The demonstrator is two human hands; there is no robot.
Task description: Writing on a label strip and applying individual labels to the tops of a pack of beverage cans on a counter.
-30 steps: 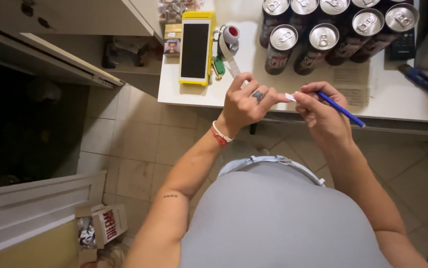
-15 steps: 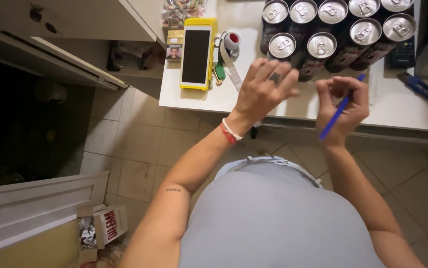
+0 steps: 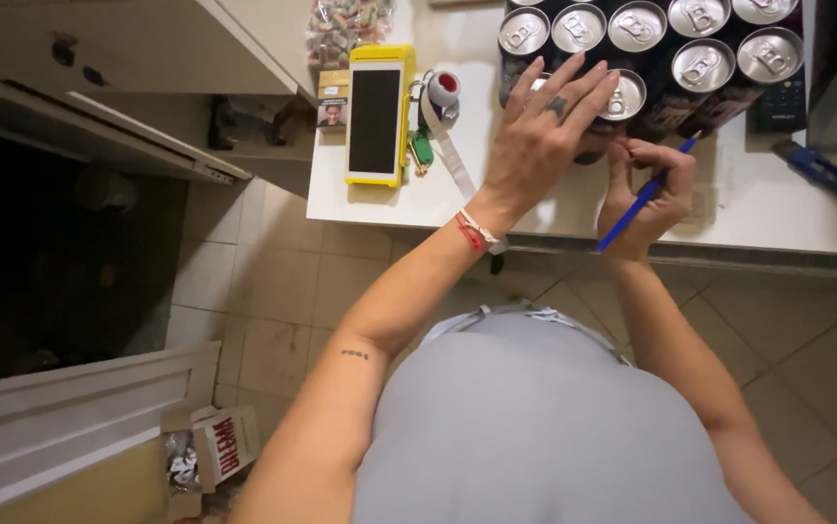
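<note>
Left hand [image 3: 545,136] has moved onto cans [image 3: 632,49]; right hand [image 3: 646,194] beside them grips pen [image 3: 643,199].

A yellow-cased phone [image 3: 376,118] lies screen-up on the white counter [image 3: 768,209]. Keys [image 3: 428,131] lie just beside it. A cardboard box [image 3: 207,456] sits on the tiled floor [image 3: 273,291].

Lighting's pretty uneven here. The white counter [image 3: 574,209] is the bright spot, lit from above, almost washed out to the right of the cans [image 3: 632,49], whose tops catch little glints. Left of the counter it drops into near-black shadow. Warm, yellowish cast overall. Focus is decent, slightly soft, with wide-angle stretching toward the frame edges below the counter.
</note>
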